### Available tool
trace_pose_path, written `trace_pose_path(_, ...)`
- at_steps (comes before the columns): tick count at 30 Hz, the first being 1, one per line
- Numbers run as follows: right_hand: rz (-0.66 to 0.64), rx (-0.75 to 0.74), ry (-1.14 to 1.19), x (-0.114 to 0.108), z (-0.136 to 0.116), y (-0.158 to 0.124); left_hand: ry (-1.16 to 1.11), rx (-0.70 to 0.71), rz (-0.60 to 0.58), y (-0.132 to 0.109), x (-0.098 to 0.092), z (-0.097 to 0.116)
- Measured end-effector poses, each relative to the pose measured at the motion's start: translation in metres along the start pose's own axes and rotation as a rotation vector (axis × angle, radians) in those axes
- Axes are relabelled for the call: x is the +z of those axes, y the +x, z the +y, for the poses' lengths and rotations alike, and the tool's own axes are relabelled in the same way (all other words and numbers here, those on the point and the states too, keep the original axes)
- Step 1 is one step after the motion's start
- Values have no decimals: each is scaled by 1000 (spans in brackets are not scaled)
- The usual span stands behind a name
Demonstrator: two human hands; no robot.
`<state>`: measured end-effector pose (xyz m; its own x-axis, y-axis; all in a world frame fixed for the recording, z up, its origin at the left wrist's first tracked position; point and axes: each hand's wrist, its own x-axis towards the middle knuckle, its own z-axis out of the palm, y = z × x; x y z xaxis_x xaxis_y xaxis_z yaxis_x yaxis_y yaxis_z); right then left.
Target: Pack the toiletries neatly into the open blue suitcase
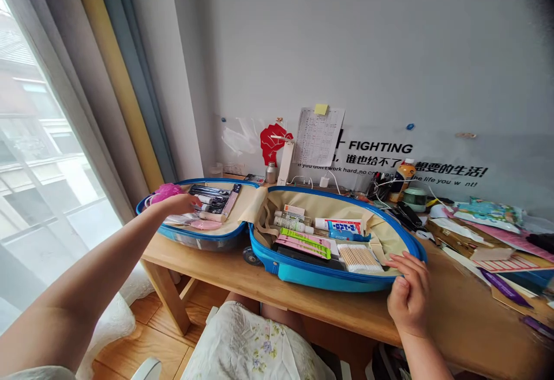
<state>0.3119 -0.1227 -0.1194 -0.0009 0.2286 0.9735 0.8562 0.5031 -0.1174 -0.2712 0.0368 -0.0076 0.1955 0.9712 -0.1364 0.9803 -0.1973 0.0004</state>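
Observation:
An open blue suitcase [337, 282] lies on the wooden table. My left hand [184, 203] reaches over its left half, beside a magenta mesh bath puff [167, 192], dark packaged items [216, 195] and a pink brush-like item [206, 225]; its fingers are too small to read. My right hand [410, 290] rests at the right half's front edge, fingers partly spread and nothing in them. That half holds cotton swabs [360, 258], green and pink packets [305, 244], a blue toothpaste box [344, 226] and small bottles [294, 225].
On the table [459, 311], papers, packets and a purple item [505, 288] lie at the right. An orange bottle [403, 179] and a green-lidded jar [414, 198] stand behind the suitcase. Curtains [125, 74] hang at the left.

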Motion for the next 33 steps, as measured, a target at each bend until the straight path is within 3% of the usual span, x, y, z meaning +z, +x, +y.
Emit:
trace_pose_path(7, -3, -1, -8, 0, 0, 0, 103, 71, -24, 14, 15, 17)
trace_pose_path(14, 1, 13, 0, -1, 1, -1, 171, 112, -11, 19, 14, 24)
trace_pose_path(20, -22, 10, -2, -1, 2, -3, 147, 229, 25, 5, -1, 18)
trace_pose_path(25, -7, 17, 15, 1, 0, -3, 79, 152, 95, -4, -27, 25)
trace_pose_path(29, 6, 36, 17, 1, -1, -2, 50, 162, 210, 0, -51, 61)
trace_pose_path(33, -9, 37, 10, 0, 0, -3, 22, 323, 312, 10, -64, 131)
